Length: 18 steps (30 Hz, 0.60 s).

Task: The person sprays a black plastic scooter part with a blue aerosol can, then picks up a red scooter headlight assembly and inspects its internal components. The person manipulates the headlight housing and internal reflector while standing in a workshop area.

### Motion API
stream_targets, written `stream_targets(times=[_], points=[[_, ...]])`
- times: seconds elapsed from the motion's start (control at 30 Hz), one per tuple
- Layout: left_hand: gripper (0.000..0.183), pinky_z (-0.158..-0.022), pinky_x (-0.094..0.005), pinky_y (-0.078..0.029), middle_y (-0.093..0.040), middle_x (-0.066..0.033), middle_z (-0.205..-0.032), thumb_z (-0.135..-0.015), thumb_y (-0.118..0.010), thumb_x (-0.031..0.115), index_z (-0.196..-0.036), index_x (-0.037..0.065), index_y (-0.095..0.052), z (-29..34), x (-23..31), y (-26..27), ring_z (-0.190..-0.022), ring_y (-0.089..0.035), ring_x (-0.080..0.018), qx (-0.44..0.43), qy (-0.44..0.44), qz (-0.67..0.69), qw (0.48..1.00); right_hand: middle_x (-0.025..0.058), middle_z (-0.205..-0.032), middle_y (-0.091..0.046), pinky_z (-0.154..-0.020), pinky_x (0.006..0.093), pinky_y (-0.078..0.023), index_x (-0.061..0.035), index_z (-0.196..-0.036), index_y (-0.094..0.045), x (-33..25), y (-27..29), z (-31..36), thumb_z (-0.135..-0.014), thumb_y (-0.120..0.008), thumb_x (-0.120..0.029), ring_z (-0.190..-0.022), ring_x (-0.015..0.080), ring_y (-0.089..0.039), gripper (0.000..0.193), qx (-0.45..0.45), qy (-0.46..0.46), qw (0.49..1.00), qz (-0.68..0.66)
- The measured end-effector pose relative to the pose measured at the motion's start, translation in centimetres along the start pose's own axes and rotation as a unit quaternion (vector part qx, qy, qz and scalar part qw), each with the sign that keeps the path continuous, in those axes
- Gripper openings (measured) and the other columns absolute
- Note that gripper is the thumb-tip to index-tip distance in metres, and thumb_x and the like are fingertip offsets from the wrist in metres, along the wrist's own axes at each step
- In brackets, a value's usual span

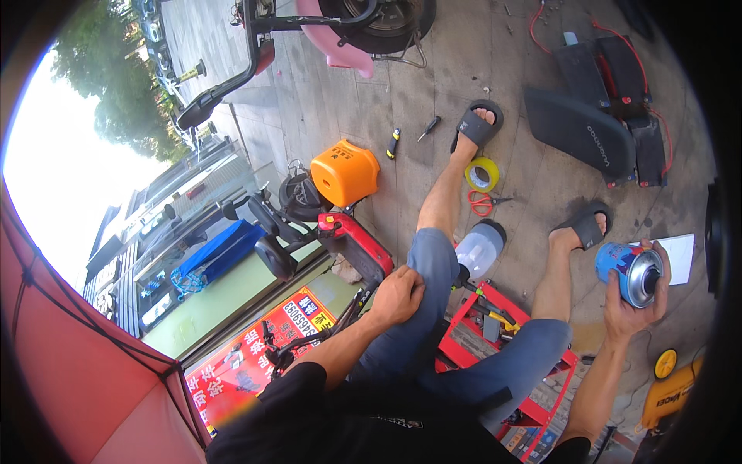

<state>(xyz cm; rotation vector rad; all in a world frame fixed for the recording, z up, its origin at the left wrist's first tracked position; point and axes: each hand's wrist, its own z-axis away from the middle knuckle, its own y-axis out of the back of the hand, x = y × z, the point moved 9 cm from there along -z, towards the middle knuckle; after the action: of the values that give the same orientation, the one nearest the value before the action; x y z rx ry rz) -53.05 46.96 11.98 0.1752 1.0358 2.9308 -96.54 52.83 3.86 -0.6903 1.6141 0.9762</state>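
Observation:
My right hand, raised at the right, is wrapped round a blue gas canister. The canister is tilted, with its domed silver top and black nozzle showing. On the thigh of my blue trousers rests my left hand, its fingers curled in and nothing visible in them. A translucent bottle with a dark cap is between my knees. Beyond it on the floor lie red-handled scissors and a roll of yellow tape.
A red tool rack stands between my legs. An orange stool, a yellow-black cutter and a screwdriver are ahead. Dark battery packs with red wires lie at the far right, near a white sheet. A pink scooter stands beyond.

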Motion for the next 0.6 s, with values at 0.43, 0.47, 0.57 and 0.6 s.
stream_targets(times=[0.43, 0.47, 0.57, 0.6], points=[[0.02, -0.084, -0.0468, -0.052, -0.064, -0.0143, -0.094, -0.083, -0.066, 0.024, -0.089, 0.005, -0.066, -9.6, 10.1, 1.3, -0.096, -0.064, -0.0358, -0.13, -0.261, 0.14, 0.946, 0.0293, -0.132, -0.049, -0.085, 0.0435, -0.057, -0.0276, -0.142, -0.036, -10.0, -22.0, -16.0, -0.066, -0.083, 0.002, -0.108, 0.0386, -0.063, 0.094, -0.146, 0.263, 0.945, -0.129], [0.022, -0.085, -0.0466, -0.052, -0.065, -0.0139, -0.098, -0.082, -0.067, 0.025, -0.091, 0.005, -0.067, -11.9, 12.8, 0.4, -0.099, -0.063, -0.0352, -0.131, -0.3, 0.117, 0.938, 0.0299, -0.129, -0.051, -0.083, 0.044, -0.056, -0.0267, -0.142, -0.036, -10.6, -23.6, -17.0, -0.065, -0.084, 0.001, -0.106, 0.0385, -0.064, 0.095, -0.15, 0.292, 0.935, -0.133], [0.024, -0.077, -0.045, -0.055, -0.072, -0.0145, -0.095, -0.072, -0.071, 0.021, -0.091, 0.007, -0.075, -18.5, 20.8, -3.8, -0.093, -0.069, -0.0343, -0.172, -0.373, -0.018, 0.912, 0.0308, -0.128, -0.052, -0.083, 0.0445, -0.055, -0.0237, -0.141, -0.037, -12.3, -28.7, -19.0, -0.065, -0.084, 0.0, -0.105, 0.0385, -0.064, 0.093, -0.162, 0.372, 0.906, -0.119], [0.026, -0.068, -0.0448, -0.057, -0.074, -0.0134, -0.087, -0.065, -0.074, 0.018, -0.089, 0.009, -0.077, -19.8, 23.0, -5.1, -0.084, -0.072, -0.0349, -0.171, -0.392, -0.066, 0.902, 0.0299, -0.128, -0.053, -0.084, 0.0436, -0.055, -0.0201, -0.139, -0.041, -12.8, -30.5, -19.6, -0.065, -0.085, 0.0, -0.103, 0.0376, -0.064, 0.088, -0.164, 0.392, 0.894, -0.142]])
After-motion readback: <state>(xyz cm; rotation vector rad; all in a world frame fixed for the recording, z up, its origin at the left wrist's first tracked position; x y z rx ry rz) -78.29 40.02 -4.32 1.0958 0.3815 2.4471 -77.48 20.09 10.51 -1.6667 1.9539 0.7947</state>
